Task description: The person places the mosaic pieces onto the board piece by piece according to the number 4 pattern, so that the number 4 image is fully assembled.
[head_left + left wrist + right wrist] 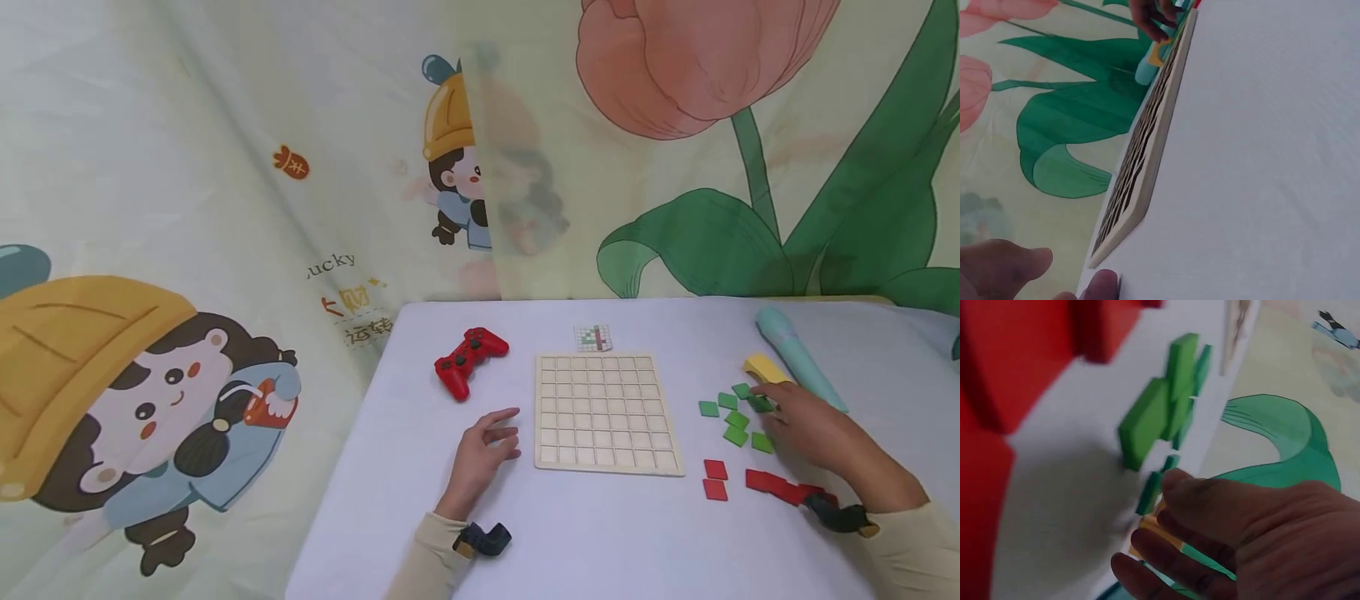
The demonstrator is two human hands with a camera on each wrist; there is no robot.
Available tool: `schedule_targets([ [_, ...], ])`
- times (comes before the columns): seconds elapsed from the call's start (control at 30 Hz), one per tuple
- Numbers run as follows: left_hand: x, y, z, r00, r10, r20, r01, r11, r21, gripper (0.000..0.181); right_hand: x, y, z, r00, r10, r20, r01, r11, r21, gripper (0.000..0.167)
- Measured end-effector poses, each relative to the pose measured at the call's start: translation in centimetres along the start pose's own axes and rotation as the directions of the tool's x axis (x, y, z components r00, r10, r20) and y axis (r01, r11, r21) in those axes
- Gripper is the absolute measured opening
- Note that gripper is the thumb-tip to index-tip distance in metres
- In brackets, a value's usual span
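My right hand (808, 429) reaches over the green tiles (737, 420) at the right, fingertips at the upper ones; in the right wrist view the hand (1235, 534) has its fingers spread beside a green tile (1149, 494). Whether it touches one I cannot tell. A yellow piece (765, 368) lies just beyond the fingers. My left hand (480, 457) rests on the table left of the wooden grid board (609, 471), fingers loosely bent and holding nothing. Part of the left hand (1004, 269) shows low in the left wrist view.
Red tiles (716, 490) lie near the right wrist. A red game controller (469, 362) is at the back left, a small patterned card (593, 337) behind the board, and a light-blue cylindrical object (798, 358) at the back right. A printed curtain (525, 167) hangs behind the table.
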State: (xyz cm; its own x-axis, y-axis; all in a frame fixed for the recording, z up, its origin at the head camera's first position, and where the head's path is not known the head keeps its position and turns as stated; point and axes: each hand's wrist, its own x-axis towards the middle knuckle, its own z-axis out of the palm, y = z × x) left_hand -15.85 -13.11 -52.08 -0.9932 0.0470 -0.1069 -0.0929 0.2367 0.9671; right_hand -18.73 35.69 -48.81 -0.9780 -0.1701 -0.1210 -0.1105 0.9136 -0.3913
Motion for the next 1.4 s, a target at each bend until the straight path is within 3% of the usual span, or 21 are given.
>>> schedule_targets([
  [0.1,-0.3,0.0,0.7,1.0,0.029,-0.003,-0.028,0.997,0.072,0.047,-0.1,0.6,0.6,1.0,-0.013,-0.011,0.012,0.998,-0.057,0.062],
  [0.23,-0.7,0.0,1.4,0.998,0.058,0.018,-0.06,0.988,0.139,0.05,0.1,0.8,0.9,1.0,-0.011,-0.028,0.009,0.998,-0.06,0.059],
  [0.53,-0.9,-0.2,2.1,0.993,0.109,0.032,-0.113,0.984,0.138,0.055,1.4,0.5,0.9,0.992,-0.119,-0.034,0.116,0.991,-0.07,0.046],
  [0.67,-0.8,-0.2,2.2,0.995,0.1,0.024,-0.103,0.981,0.163,0.064,1.9,0.8,0.9,0.988,-0.15,-0.034,0.148,0.988,-0.053,0.042],
  [0.93,-0.6,-0.6,2.4,0.995,0.067,0.07,-0.082,0.964,0.252,0.069,1.1,0.9,0.0,0.997,-0.073,-0.011,0.073,0.997,0.028,0.048],
  [1.03,-0.7,-0.4,2.5,0.996,0.057,0.075,-0.076,0.956,0.282,0.067,0.5,-0.1,-0.7,0.988,-0.118,-0.101,0.124,0.991,0.058,0.048],
  [1.2,-0.9,0.0,2.6,0.995,0.034,0.092,-0.06,0.951,0.303,0.066,1.8,-3.8,-1.6,0.935,-0.247,-0.255,0.266,0.963,0.043,0.047],
  [1.4,-1.1,0.1,2.3,0.995,0.028,0.094,-0.055,0.953,0.299,0.067,6.9,-10.3,-0.9,0.954,-0.267,-0.133,0.282,0.953,0.112,0.04],
])
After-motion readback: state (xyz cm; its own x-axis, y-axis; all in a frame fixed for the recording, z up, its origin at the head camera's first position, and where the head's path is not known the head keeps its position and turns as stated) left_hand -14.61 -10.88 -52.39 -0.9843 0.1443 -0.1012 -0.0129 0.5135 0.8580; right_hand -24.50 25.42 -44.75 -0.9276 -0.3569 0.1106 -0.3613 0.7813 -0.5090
